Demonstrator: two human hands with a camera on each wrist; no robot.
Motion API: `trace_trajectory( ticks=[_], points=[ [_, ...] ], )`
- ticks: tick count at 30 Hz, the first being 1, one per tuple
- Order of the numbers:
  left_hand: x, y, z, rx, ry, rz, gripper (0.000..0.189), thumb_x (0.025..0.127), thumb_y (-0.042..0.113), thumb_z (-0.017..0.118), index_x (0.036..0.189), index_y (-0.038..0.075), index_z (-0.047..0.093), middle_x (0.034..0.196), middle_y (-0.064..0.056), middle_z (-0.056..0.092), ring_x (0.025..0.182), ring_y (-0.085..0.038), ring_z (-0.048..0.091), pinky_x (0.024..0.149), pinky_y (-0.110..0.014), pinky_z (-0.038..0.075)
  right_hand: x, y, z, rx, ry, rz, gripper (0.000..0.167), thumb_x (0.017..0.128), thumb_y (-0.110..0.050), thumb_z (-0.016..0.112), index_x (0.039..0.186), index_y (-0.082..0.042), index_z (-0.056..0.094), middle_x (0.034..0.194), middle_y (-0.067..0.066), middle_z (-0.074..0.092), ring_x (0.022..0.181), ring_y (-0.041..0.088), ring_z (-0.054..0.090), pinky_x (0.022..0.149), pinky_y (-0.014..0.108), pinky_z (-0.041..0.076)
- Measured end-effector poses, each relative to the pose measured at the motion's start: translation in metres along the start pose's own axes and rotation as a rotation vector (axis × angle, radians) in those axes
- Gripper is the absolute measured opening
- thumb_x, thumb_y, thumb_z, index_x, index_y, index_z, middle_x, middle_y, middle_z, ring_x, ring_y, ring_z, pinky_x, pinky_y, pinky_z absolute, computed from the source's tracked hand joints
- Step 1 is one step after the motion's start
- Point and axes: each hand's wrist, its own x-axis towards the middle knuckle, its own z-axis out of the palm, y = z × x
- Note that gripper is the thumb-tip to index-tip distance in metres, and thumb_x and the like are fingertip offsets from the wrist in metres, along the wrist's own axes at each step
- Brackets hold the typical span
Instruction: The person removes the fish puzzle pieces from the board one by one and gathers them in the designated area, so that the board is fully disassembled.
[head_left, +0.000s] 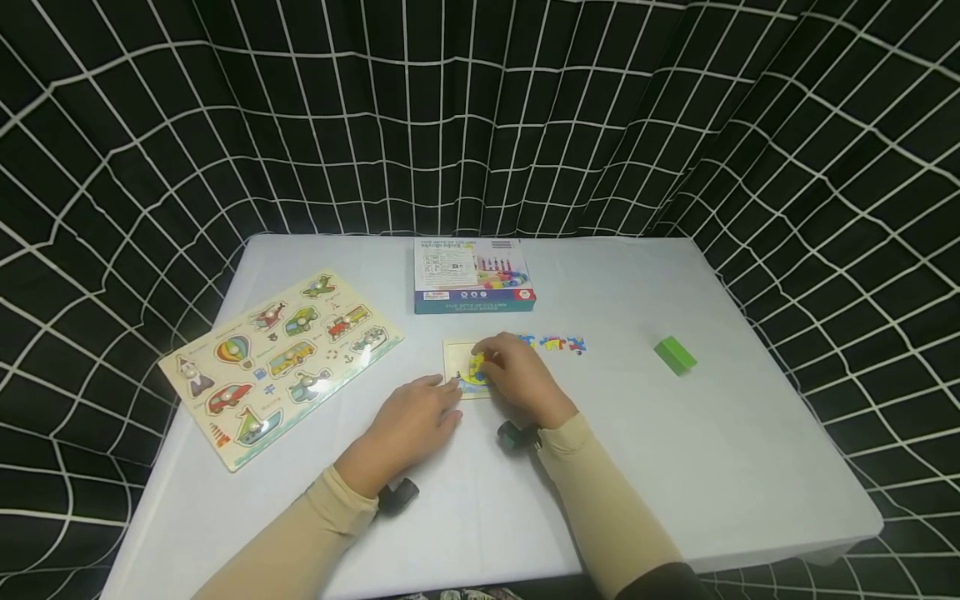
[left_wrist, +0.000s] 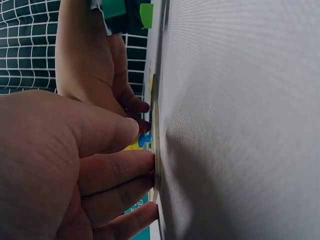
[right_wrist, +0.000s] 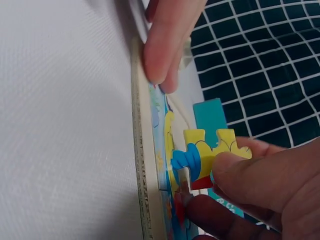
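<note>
A small wooden jigsaw tray [head_left: 453, 350] with a pale rim lies flat near the middle of the table, part of its picture covered by my hands. My left hand [head_left: 416, 421] rests its fingertips on the tray's left side, fingers fairly straight. Over the tray, my right hand [head_left: 521, 379] pinches a jigsaw piece [right_wrist: 204, 152] between thumb and fingers. The piece is yellow, blue and red; in the right wrist view it stands tilted above the picture. Fitted pieces [right_wrist: 161, 132] show beneath it. More loose jigsaw pieces [head_left: 555, 343] lie right of the tray, beyond my right hand.
A teal-edged cardboard box [head_left: 474, 277] lies behind the tray. To the left is a large wooden vehicle puzzle board [head_left: 300, 387]. A green block [head_left: 675, 356] sits on the right of the white-covered table [head_left: 712, 467]. Black gridded curtains [head_left: 465, 125] surround it.
</note>
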Motion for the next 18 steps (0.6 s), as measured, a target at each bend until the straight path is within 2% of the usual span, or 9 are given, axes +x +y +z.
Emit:
trace_trajectory(
  ticks=[5, 7, 10, 13, 16, 18],
  points=[
    [0.001, -0.001, 0.001, 0.009, 0.004, 0.01, 0.04, 0.107, 0.028, 0.07, 0.139, 0.006, 0.075, 0.151, -0.006, 0.069, 0.145, -0.034, 0.061, 0.123, -0.051, 0.051, -0.005, 0.001, -0.003, 0.045, 0.008, -0.049, 0.021, 0.102, 0.0, 0.071, 0.119, -0.011, 0.078, 0.107, 0.004, 0.075, 0.093, 0.02, 0.065, 0.091, 0.041, 0.061],
    [0.001, -0.001, 0.001, 0.006, 0.002, 0.008, 0.04, 0.107, 0.028, 0.07, 0.14, 0.006, 0.075, 0.151, -0.006, 0.068, 0.146, -0.034, 0.061, 0.123, -0.051, 0.051, -0.006, 0.002, -0.005, 0.08, 0.009, -0.036, 0.022, 0.103, -0.001, 0.07, 0.12, -0.012, 0.077, 0.106, 0.004, 0.075, 0.09, 0.019, 0.067, 0.091, 0.042, 0.062],
    [0.0, -0.001, 0.0, 0.002, -0.003, 0.005, 0.04, 0.107, 0.029, 0.07, 0.14, 0.007, 0.075, 0.152, -0.006, 0.068, 0.146, -0.034, 0.061, 0.123, -0.05, 0.051, -0.007, 0.006, -0.015, 0.148, 0.027, 0.022, 0.024, 0.105, -0.004, 0.068, 0.126, -0.013, 0.076, 0.111, 0.006, 0.075, 0.091, 0.02, 0.07, 0.093, 0.043, 0.062],
    [0.0, -0.001, 0.0, -0.009, -0.002, 0.003, 0.039, 0.107, 0.028, 0.07, 0.139, 0.007, 0.075, 0.152, -0.006, 0.068, 0.146, -0.034, 0.061, 0.123, -0.052, 0.051, -0.009, 0.017, -0.035, 0.21, 0.074, 0.105, 0.029, 0.107, -0.008, 0.065, 0.134, -0.014, 0.074, 0.122, 0.011, 0.074, 0.098, 0.025, 0.072, 0.091, 0.044, 0.063],
    [0.0, -0.001, 0.0, -0.018, -0.007, -0.001, 0.04, 0.107, 0.029, 0.069, 0.14, 0.007, 0.074, 0.153, -0.007, 0.067, 0.146, -0.035, 0.06, 0.123, -0.053, 0.05, -0.014, 0.038, -0.057, 0.189, 0.109, 0.206, 0.033, 0.109, -0.011, 0.062, 0.141, -0.014, 0.073, 0.127, 0.015, 0.072, 0.103, 0.029, 0.071, 0.085, 0.039, 0.061],
    [0.0, -0.001, 0.0, -0.021, -0.013, -0.004, 0.04, 0.108, 0.029, 0.068, 0.141, 0.007, 0.074, 0.154, -0.007, 0.067, 0.147, -0.035, 0.06, 0.124, -0.053, 0.049, -0.018, 0.052, -0.069, 0.16, 0.083, 0.292, 0.034, 0.11, -0.013, 0.061, 0.142, -0.013, 0.072, 0.127, 0.015, 0.072, 0.102, 0.028, 0.07, 0.082, 0.035, 0.059]
  ],
)
